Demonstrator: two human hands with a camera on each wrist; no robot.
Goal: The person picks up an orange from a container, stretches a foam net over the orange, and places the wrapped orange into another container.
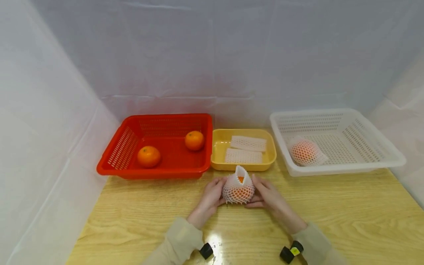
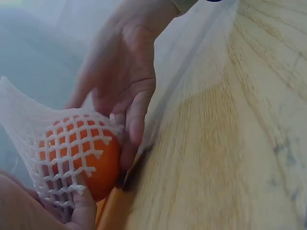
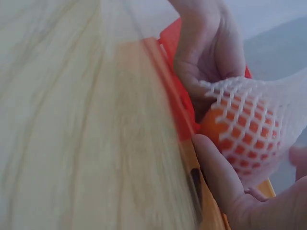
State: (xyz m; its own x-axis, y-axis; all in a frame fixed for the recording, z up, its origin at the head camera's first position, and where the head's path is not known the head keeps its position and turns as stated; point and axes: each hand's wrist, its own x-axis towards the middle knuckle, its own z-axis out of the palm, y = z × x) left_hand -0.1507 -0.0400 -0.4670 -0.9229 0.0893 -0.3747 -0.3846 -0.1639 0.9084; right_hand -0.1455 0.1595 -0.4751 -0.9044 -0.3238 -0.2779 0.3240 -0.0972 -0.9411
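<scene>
An orange point(image 1: 240, 180) sits inside a white foam net sleeve point(image 1: 238, 195), held between both hands over the table's middle. My left hand point(image 1: 211, 195) grips its left side. From the opposite side my right hand point(image 1: 269, 195) holds it, thumb above and fingers under. The sleeve's loose end stands up in a point above the fruit. In the left wrist view, bare orange peel point(image 2: 105, 167) shows beyond the net's cut edge, close to the right hand's fingers point(image 2: 136, 115). The right wrist view shows the right hand's fingers point(image 3: 216, 167) along the underside.
At the left, a red basket point(image 1: 155, 172) contains two bare oranges point(image 1: 149, 156). A yellow tray point(image 1: 243, 167) with flat foam sleeves point(image 1: 248, 142) stands behind the hands. The white basket point(image 1: 347, 168) at right has one netted orange point(image 1: 304, 152) in it. White sheeting point(image 1: 232, 66) encloses the table.
</scene>
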